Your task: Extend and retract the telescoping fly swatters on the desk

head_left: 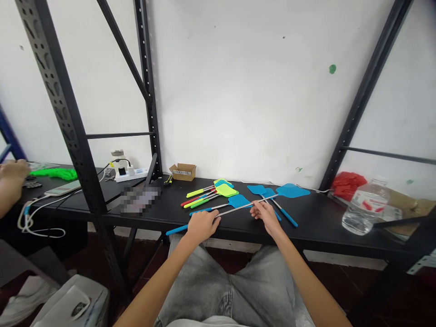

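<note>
A blue fly swatter [293, 190] with a long, thin metal rod lies slanted in front of me, its handle at the lower left and its flat head at the upper right. My left hand [203, 225] is closed on the rod just above the blue handle. Further up, my right hand [265, 215] pinches the same rod. Behind my left hand lies another blue fly swatter [239, 200], beside a group of yellow, red and green fly swatters [227, 190]. More blue fly swatters [289, 218] lie beyond my right hand, partly under the held rod.
A small open cardboard box [183, 172] stands at the wall on the black table [320, 222]. To the right are a water bottle [366, 206] and a red plastic bag [348, 184]. Black rack posts [64, 109] flank me. Another person's hand [13, 175] shows far left.
</note>
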`<state>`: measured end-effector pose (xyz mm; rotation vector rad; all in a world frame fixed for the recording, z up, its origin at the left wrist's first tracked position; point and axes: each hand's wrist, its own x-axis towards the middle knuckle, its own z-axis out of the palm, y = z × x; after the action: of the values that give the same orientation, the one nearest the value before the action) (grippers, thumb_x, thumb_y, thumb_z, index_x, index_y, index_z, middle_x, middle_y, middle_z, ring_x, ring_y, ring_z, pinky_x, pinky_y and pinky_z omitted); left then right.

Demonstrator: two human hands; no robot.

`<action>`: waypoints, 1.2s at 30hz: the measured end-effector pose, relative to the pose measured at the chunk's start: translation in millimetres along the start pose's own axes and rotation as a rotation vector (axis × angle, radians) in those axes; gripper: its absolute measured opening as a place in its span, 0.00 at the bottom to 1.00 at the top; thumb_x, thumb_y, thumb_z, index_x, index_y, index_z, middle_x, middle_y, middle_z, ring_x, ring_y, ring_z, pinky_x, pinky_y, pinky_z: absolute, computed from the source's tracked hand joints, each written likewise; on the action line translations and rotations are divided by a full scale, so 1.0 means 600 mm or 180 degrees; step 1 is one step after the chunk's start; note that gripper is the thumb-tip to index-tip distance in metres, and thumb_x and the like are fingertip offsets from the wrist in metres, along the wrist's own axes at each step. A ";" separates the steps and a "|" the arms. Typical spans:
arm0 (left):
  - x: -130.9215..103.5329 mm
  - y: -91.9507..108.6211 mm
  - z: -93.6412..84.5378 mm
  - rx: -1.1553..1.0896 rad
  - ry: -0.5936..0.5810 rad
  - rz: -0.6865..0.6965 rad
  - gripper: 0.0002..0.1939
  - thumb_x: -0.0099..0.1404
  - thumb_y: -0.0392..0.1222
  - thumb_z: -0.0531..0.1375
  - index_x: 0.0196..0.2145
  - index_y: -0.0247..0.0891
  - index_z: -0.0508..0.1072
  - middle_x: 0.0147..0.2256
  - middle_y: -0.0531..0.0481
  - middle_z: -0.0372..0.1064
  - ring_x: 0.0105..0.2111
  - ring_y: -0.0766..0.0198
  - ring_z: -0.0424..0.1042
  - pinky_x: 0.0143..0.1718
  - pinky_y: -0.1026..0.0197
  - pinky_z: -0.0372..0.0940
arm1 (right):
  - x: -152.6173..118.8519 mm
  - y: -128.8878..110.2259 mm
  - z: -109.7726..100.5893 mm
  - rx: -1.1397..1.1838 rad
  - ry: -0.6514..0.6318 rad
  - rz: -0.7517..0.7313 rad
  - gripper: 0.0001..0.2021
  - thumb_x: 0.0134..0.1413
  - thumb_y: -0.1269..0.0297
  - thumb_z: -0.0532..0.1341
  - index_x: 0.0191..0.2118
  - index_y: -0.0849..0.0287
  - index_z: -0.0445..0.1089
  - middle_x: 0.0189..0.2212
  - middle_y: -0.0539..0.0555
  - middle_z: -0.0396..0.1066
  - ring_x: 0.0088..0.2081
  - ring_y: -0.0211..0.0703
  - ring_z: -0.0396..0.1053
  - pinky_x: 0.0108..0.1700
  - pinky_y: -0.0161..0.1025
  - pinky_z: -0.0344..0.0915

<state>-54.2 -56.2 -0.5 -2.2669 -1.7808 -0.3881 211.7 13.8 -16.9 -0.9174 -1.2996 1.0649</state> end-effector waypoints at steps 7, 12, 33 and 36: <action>0.000 0.000 0.002 -0.0015 0.0039 -0.0005 0.18 0.74 0.52 0.48 0.47 0.44 0.74 0.35 0.43 0.77 0.37 0.49 0.77 0.36 0.57 0.62 | 0.002 0.003 -0.001 -0.0033 0.0006 -0.0009 0.24 0.47 0.38 0.68 0.34 0.58 0.75 0.26 0.55 0.75 0.25 0.41 0.69 0.27 0.37 0.62; 0.000 -0.001 0.004 -0.0036 0.0035 -0.0014 0.19 0.74 0.53 0.47 0.47 0.44 0.74 0.35 0.42 0.76 0.38 0.48 0.77 0.37 0.57 0.62 | 0.003 0.004 -0.002 -0.0032 0.0009 -0.0015 0.24 0.47 0.38 0.67 0.34 0.58 0.74 0.25 0.54 0.75 0.25 0.41 0.69 0.27 0.37 0.62; -0.001 0.000 0.000 -0.0052 -0.0018 -0.0054 0.19 0.74 0.52 0.47 0.48 0.44 0.74 0.35 0.42 0.76 0.37 0.49 0.76 0.36 0.57 0.62 | -0.001 -0.003 0.002 -0.0044 0.0021 -0.0006 0.24 0.46 0.38 0.68 0.33 0.57 0.74 0.25 0.54 0.75 0.25 0.41 0.69 0.27 0.38 0.61; 0.000 -0.001 0.004 -0.0051 0.0028 -0.0024 0.19 0.74 0.52 0.47 0.48 0.44 0.74 0.35 0.42 0.76 0.37 0.48 0.76 0.37 0.56 0.62 | 0.000 -0.001 0.001 -0.0038 0.0017 -0.0007 0.24 0.46 0.38 0.68 0.33 0.57 0.74 0.25 0.54 0.75 0.25 0.42 0.69 0.27 0.38 0.61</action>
<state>-54.8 -55.4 -2.7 -2.2664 -1.7886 -0.4147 211.2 13.6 -16.3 -0.9270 -1.3037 1.0534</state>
